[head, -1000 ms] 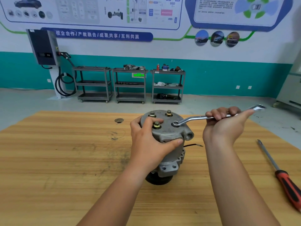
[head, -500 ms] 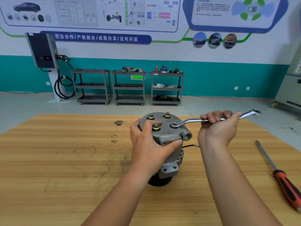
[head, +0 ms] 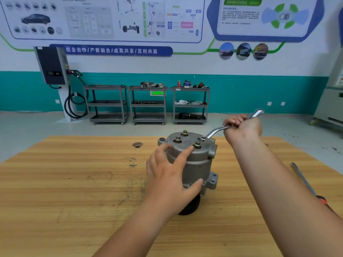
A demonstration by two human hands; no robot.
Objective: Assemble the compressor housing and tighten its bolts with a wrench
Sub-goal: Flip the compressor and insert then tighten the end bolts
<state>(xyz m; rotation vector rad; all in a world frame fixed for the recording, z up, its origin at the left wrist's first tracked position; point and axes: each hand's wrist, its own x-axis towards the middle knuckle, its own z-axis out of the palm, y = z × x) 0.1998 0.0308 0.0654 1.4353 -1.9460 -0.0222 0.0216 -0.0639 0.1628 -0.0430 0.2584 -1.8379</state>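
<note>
A grey metal compressor housing (head: 198, 162) stands upright on the wooden table (head: 74, 191), on a black pulley base. Its top cover carries several brass-coloured bolts (head: 177, 139). My left hand (head: 170, 175) wraps the housing's left side, thumb low and fingers spread on the cover's rim. My right hand (head: 241, 129) grips the shaft of a silver ring wrench (head: 216, 131), behind and to the right of the housing. The wrench's ring end sits on the rear right bolt; that bolt is hidden under it.
A red-handled screwdriver (head: 304, 179) lies on the table at the right, partly behind my right forearm. A small round hole (head: 137, 144) marks the table behind the housing. Several grey shelf carts (head: 148, 104) stand against the far wall.
My right hand has swung the wrench handle away from me, toward the far wall, turning about the bolt. My left hand has slid lower on the housing, fingers spreading.
</note>
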